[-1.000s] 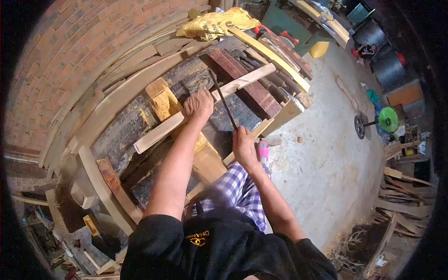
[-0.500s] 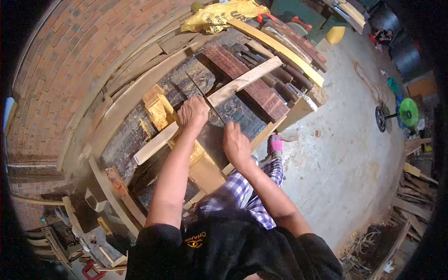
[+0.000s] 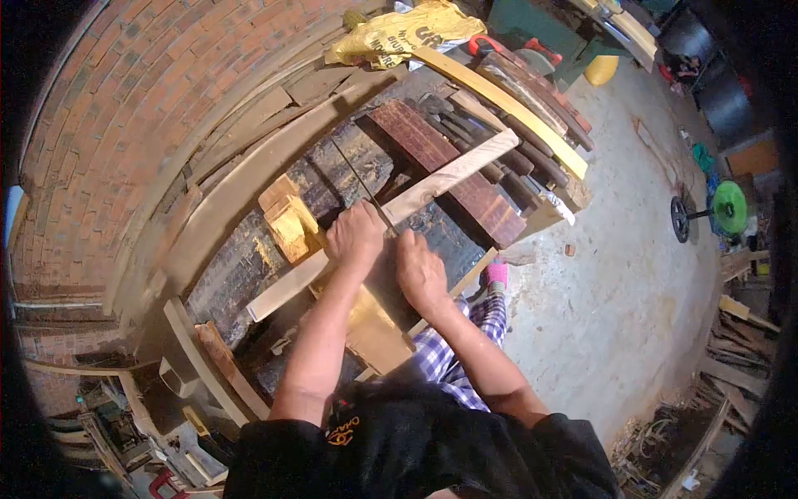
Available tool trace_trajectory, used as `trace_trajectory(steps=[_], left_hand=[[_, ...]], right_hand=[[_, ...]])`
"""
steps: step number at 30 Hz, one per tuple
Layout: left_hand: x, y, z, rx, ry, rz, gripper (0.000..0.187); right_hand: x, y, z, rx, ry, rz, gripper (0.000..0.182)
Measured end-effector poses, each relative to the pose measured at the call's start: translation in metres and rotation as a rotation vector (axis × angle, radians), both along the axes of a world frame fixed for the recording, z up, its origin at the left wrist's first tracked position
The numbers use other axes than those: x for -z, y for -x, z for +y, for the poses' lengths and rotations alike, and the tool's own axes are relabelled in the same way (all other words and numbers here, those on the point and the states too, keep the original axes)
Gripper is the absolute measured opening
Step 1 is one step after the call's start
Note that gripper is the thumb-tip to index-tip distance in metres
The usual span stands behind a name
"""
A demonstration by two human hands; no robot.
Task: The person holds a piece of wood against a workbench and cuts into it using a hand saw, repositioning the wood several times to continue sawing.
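A pale wooden strip (image 3: 453,176) lies slanting across the bench, its far part resting on a reddish-brown timber block (image 3: 478,185). My left hand (image 3: 356,235) is closed over the strip, pressing it down; the strip's other end (image 3: 287,285) sticks out to the left. Just right of those knuckles, a thin dark saw blade (image 3: 355,173) crosses the strip. My right hand (image 3: 421,264) is closed at the near end of the saw, and its handle is hidden in the fist. Beneath the strip lies a yellowish timber block (image 3: 291,220).
The dark workbench (image 3: 241,274) stands beside a brick wall (image 3: 141,133). Several wooden-handled tools (image 3: 511,154), a yellow plank (image 3: 507,104) and a yellow sack (image 3: 407,35) lie at its far end. A green wheel-like object (image 3: 730,206) stands on the concrete floor (image 3: 598,274).
My right hand has pushed the saw away from me, toward the upper left, across the strip. My left hand stays on the strip. The whole view has shifted slightly.
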State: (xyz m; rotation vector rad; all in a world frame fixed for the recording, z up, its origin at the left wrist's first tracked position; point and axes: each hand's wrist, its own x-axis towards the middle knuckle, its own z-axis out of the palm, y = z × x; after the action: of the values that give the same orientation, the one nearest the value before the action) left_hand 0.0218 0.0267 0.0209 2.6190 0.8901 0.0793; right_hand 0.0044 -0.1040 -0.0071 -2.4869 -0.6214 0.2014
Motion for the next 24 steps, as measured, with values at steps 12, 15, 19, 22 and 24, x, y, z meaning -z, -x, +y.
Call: trace_trajectory(steps=[12, 15, 19, 22, 24], left_hand=[[0.015, 0.001, 0.009, 0.045, 0.023, 0.027, 0.043], [0.014, 0.0, 0.006, 0.002, 0.048, -0.034, 0.035], [0.015, 0.0, 0.006, 0.033, -0.001, -0.07, 0.041], [0.022, 0.003, 0.006, 0.021, -0.008, -0.153, 0.04], [0.02, 0.004, 0.008, 0.009, 0.02, -0.157, 0.04]], right_hand=[[-0.001, 0.006, -0.005, -0.023, -0.022, -0.112, 0.018], [-0.002, 0.034, -0.032, 0.063, 0.058, -0.037, 0.014], [0.004, -0.003, 0.01, 0.022, 0.03, -0.103, 0.011], [-0.007, 0.002, 0.003, 0.0, -0.041, -0.079, 0.011], [0.006, 0.027, -0.02, 0.011, -0.031, -0.101, 0.011]])
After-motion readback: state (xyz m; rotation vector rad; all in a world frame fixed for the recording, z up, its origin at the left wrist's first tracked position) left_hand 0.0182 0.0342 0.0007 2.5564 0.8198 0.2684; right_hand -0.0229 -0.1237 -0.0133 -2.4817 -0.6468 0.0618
